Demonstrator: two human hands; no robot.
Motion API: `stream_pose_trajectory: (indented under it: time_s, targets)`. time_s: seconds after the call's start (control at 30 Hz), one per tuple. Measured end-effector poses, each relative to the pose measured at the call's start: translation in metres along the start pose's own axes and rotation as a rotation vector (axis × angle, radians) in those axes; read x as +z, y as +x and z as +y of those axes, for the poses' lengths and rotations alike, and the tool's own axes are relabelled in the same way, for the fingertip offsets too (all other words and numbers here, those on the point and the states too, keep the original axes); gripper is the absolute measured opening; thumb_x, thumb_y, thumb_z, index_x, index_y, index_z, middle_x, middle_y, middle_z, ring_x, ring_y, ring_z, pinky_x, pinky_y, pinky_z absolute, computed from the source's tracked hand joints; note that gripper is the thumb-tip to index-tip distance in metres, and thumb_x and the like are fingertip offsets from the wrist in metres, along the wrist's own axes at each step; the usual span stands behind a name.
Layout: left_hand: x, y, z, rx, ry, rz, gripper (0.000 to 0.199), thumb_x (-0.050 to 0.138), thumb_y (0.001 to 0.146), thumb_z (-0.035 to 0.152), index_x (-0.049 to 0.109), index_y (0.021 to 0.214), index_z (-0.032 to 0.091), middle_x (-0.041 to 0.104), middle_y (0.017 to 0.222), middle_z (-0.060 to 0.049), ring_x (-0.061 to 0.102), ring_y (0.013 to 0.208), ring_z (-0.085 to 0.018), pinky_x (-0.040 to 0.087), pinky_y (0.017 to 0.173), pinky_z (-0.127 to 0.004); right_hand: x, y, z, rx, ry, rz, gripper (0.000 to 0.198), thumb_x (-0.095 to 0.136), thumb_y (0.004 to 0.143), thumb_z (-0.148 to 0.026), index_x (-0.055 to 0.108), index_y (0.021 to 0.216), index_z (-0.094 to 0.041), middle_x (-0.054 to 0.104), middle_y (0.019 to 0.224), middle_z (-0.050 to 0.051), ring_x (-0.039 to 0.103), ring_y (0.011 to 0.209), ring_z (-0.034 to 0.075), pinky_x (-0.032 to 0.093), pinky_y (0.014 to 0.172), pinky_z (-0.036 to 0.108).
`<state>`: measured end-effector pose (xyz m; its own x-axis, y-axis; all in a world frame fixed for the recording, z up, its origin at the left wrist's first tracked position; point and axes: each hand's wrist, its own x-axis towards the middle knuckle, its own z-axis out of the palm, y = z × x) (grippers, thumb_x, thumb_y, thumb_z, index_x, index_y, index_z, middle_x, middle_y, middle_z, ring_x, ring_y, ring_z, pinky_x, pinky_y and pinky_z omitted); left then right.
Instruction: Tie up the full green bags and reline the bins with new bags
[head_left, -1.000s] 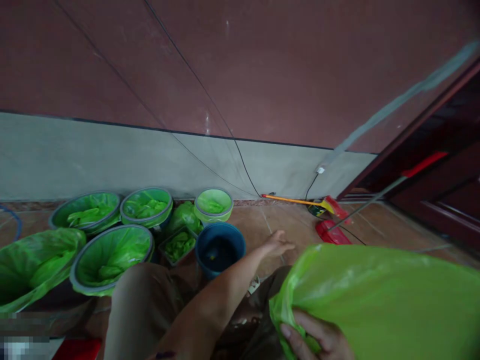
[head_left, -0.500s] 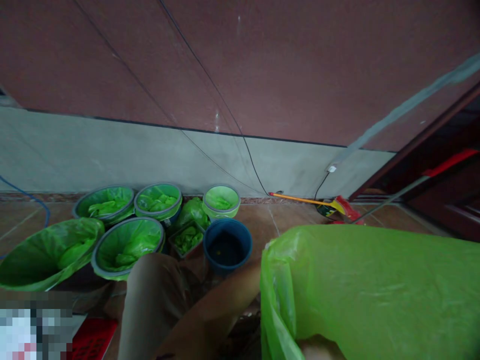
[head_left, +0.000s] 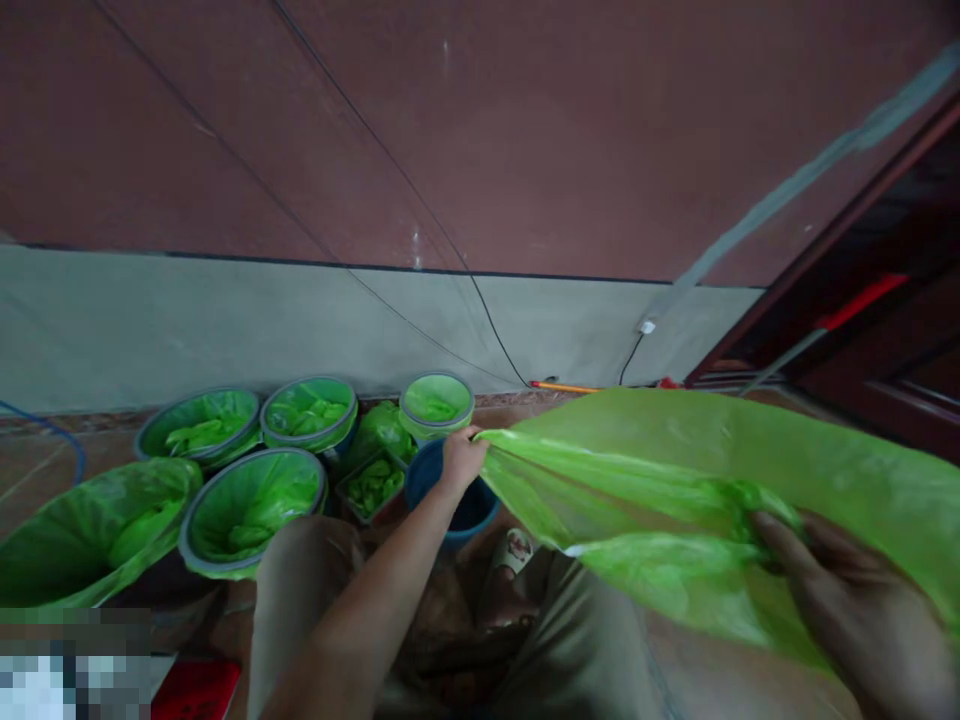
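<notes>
A large thin green plastic bag [head_left: 675, 470] is stretched across the right half of the view. My left hand [head_left: 459, 458] pinches its left edge, just above a dark blue bucket [head_left: 454, 495] on the floor. At the lower right, my right hand [head_left: 847, 590] grips the bag's bunched edge. Between the two hands the bag's mouth is pulled apart sideways. My knees show below, at the bottom centre.
Several buckets and basins lined with green bags [head_left: 251, 500] stand on the tiled floor at left, by a grey and maroon wall [head_left: 480, 320]. Cables run down the wall to a socket [head_left: 646, 326]. A dark wooden door [head_left: 885, 330] and a mop handle [head_left: 825, 330] are at right.
My left hand came back from the floor and took hold of the bag's left edge. The bag rose and spread wide, and my right hand shifted rightward along it.
</notes>
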<state>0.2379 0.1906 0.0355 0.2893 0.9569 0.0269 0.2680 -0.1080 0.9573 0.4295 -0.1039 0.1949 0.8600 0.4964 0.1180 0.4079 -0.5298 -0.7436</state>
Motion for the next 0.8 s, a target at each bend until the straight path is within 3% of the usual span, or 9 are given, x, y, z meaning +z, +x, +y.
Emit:
stream_pose_trajectory:
  time_s: [0.07,0.13,0.23,0.3,0.37,0.47,0.6,0.67,0.8]
  targets:
    - [-0.016,0.003,0.002,0.039,0.033,0.006,0.02,0.057,0.074,0.013,0.075,0.081,0.018,0.072,0.073,0.0,0.064,0.073,-0.016,0.047,0.068,-0.023,0.015,0.011,-0.001,0.107,0.073,-0.012,0.026,0.068,0.068,-0.047,0.067,0.074,-0.022,0.066,0.062,0.004,0.058,0.055,0.018,0.044,0.05,0.028]
    - [-0.024,0.002,0.005,0.068,0.015,-0.033,0.022,0.059,0.075,0.016,0.076,0.087,0.019,0.074,0.08,0.0,0.065,0.076,-0.016,0.048,0.07,-0.023,0.032,0.017,0.003,0.168,0.327,-0.07,0.028,0.073,0.062,-0.045,0.067,0.076,-0.022,0.066,0.065,0.001,0.055,0.053,0.015,0.042,0.047,0.026]
    - [-0.027,-0.004,0.006,0.095,-0.089,-0.143,0.027,0.066,0.075,0.022,0.075,0.1,0.018,0.076,0.092,-0.002,0.066,0.081,-0.017,0.05,0.074,-0.025,0.05,0.023,0.012,0.196,0.735,-0.161,0.032,0.08,0.057,-0.04,0.065,0.08,-0.023,0.066,0.075,-0.001,0.054,0.056,0.011,0.041,0.046,0.022]
    - [-0.027,-0.008,0.005,0.102,-0.169,-0.203,0.035,0.069,0.074,0.023,0.073,0.109,0.018,0.076,0.099,-0.003,0.067,0.083,-0.018,0.051,0.077,-0.026,0.054,0.024,0.016,0.162,0.798,-0.138,0.031,0.08,0.06,-0.039,0.064,0.081,-0.023,0.067,0.08,0.0,0.056,0.061,0.012,0.045,0.051,0.022]
    - [-0.027,-0.01,0.005,0.099,-0.221,-0.238,0.04,0.067,0.075,0.02,0.071,0.114,0.018,0.075,0.104,-0.004,0.067,0.086,-0.019,0.051,0.079,-0.026,0.052,0.021,0.016,0.03,0.584,-0.016,0.029,0.072,0.069,-0.044,0.064,0.086,-0.022,0.068,0.083,0.003,0.06,0.066,0.015,0.047,0.056,0.026]
    - [-0.032,-0.008,0.005,0.104,-0.163,-0.233,0.037,0.063,0.076,0.014,0.073,0.111,0.019,0.075,0.105,-0.004,0.068,0.09,-0.021,0.051,0.085,-0.029,0.039,0.011,0.009,-0.207,0.068,0.149,0.028,0.06,0.077,-0.042,0.068,0.089,-0.019,0.07,0.089,0.009,0.063,0.076,0.022,0.043,0.059,0.031]
    - [-0.041,-0.003,0.006,0.191,0.147,-0.009,0.029,0.059,0.072,0.005,0.075,0.093,0.017,0.074,0.102,-0.011,0.065,0.104,-0.028,0.043,0.103,-0.037,0.012,0.014,0.0,-0.485,-0.441,0.323,0.035,0.044,0.083,-0.032,0.073,0.097,-0.017,0.071,0.106,0.013,0.064,0.082,0.025,0.038,0.06,0.033]
    - [-0.044,0.0,0.008,0.207,0.218,0.044,0.027,0.06,0.07,0.004,0.075,0.089,0.017,0.073,0.099,-0.012,0.065,0.103,-0.029,0.042,0.104,-0.038,-0.002,0.029,0.0,-0.491,-0.549,0.388,0.04,0.04,0.085,-0.031,0.073,0.104,-0.017,0.07,0.109,0.014,0.065,0.082,0.026,0.037,0.058,0.033]
    - [-0.045,0.01,0.03,0.107,0.128,0.018,0.033,0.057,0.07,0.004,0.074,0.094,0.018,0.072,0.077,-0.005,0.068,0.078,-0.023,0.05,0.089,-0.033,-0.035,0.051,0.01,-0.4,-0.53,0.288,0.036,0.05,0.078,-0.033,0.074,0.103,-0.023,0.071,0.105,0.012,0.066,0.081,0.03,0.039,0.059,0.035]
